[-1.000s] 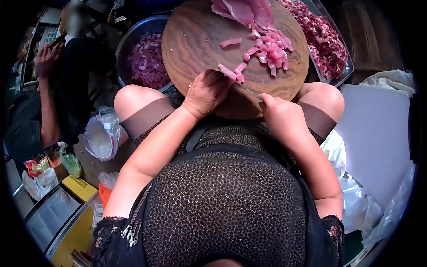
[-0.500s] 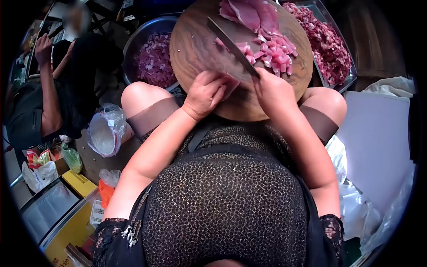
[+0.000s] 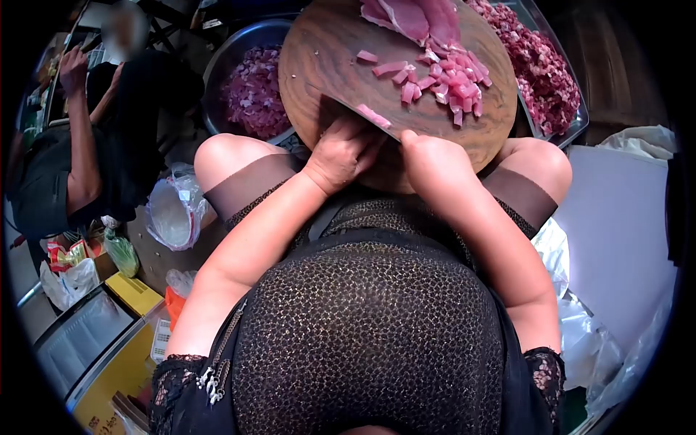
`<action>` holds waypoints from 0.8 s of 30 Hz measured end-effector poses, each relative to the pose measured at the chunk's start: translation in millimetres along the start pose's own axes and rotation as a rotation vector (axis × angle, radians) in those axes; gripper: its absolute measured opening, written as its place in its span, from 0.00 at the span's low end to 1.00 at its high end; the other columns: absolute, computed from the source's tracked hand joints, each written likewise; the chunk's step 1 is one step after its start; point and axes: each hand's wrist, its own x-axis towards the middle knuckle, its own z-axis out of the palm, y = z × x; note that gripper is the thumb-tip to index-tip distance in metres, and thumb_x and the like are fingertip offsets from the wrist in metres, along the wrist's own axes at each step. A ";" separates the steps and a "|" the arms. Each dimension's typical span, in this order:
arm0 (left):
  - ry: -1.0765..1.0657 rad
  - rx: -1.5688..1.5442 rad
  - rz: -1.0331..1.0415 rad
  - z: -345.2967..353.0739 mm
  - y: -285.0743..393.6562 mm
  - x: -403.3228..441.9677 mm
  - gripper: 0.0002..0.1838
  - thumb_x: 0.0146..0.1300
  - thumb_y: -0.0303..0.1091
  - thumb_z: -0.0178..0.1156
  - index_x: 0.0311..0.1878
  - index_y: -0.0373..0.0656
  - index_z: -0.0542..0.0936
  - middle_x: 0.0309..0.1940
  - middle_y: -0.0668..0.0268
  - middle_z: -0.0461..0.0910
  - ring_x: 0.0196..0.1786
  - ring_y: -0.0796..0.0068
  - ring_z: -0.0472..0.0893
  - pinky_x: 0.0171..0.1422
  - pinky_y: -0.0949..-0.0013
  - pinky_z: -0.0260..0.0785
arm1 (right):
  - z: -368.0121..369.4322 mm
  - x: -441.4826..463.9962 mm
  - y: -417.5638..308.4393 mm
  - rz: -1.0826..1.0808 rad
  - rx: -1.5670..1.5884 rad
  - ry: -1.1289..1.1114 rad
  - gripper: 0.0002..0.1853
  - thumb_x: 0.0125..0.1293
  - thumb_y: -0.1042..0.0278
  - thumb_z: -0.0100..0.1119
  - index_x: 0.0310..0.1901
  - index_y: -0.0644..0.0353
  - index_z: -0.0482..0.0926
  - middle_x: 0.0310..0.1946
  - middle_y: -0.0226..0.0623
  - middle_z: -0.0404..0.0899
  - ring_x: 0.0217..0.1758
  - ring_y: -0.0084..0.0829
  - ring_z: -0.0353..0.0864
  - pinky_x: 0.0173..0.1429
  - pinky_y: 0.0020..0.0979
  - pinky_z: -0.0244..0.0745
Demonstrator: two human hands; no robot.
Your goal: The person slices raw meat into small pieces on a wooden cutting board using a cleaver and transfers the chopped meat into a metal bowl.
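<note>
My right hand point(image 3: 437, 158) grips the handle of a knife point(image 3: 339, 106), its blade slanting to the upper left low on a round wooden chopping board point(image 3: 326, 54). Beside the blade my left hand point(image 3: 339, 154) is closed, fingers curled over a slice of meat that is mostly hidden under them. A cut strip of pink meat point(image 3: 374, 116) lies along the blade's far side. Farther up the board are a pile of diced meat point(image 3: 457, 80) and larger slices of raw meat point(image 3: 406, 20).
Left of the board stands a metal bowl point(image 3: 214, 90) of chopped meat; to the right, a metal tray point(image 3: 580, 123) holds more. Another person point(image 3: 83, 156) sits at the left. A plastic-lined bucket point(image 3: 174, 217) and boxes point(image 3: 134, 293) are lower left, a pale panel point(image 3: 616, 217) right.
The knife has come down and left to beside my left hand. A new strip lies against the blade, and the cut pieces farther up have spread slightly.
</note>
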 end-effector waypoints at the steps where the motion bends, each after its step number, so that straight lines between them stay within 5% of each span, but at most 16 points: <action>1: -0.024 0.019 0.015 -1.4 0.2 1.4 0.15 0.56 0.31 0.66 0.49 0.43 0.84 0.48 0.60 0.80 0.53 0.56 0.78 0.62 0.58 0.72 | 4.4 11.6 5.3 -0.016 -0.007 0.014 0.05 0.68 0.69 0.53 0.38 0.61 0.74 0.27 0.49 0.82 0.33 0.52 0.84 0.37 0.49 0.79; 5: -0.126 0.004 -0.029 -12.1 7.0 0.9 0.16 0.59 0.32 0.65 0.51 0.43 0.84 0.50 0.60 0.80 0.55 0.57 0.78 0.64 0.56 0.71 | 2.4 13.8 11.2 -0.022 0.075 0.268 0.06 0.68 0.68 0.50 0.40 0.60 0.75 0.31 0.47 0.84 0.36 0.49 0.85 0.39 0.49 0.79; 11: -0.165 0.131 -0.075 -7.2 8.1 -17.1 0.17 0.60 0.33 0.64 0.53 0.44 0.83 0.50 0.61 0.79 0.55 0.58 0.78 0.64 0.57 0.71 | -15.6 -42.6 13.8 0.024 -0.001 0.073 0.09 0.69 0.65 0.55 0.45 0.57 0.80 0.29 0.47 0.83 0.35 0.51 0.85 0.38 0.48 0.79; 15: -0.033 0.109 0.001 -3.5 6.0 -14.2 0.15 0.59 0.33 0.65 0.50 0.44 0.84 0.48 0.61 0.80 0.55 0.57 0.78 0.64 0.56 0.71 | -25.9 -45.4 4.4 0.070 -0.038 -0.108 0.09 0.70 0.65 0.50 0.40 0.61 0.77 0.29 0.50 0.83 0.35 0.51 0.85 0.39 0.49 0.79; 24: -0.060 0.049 -0.041 -11.1 11.9 -14.8 0.16 0.57 0.35 0.67 0.49 0.44 0.84 0.49 0.60 0.80 0.55 0.56 0.78 0.63 0.56 0.70 | 6.2 17.0 -2.2 -0.034 0.004 0.071 0.07 0.68 0.70 0.49 0.39 0.62 0.76 0.31 0.49 0.84 0.37 0.49 0.86 0.40 0.48 0.80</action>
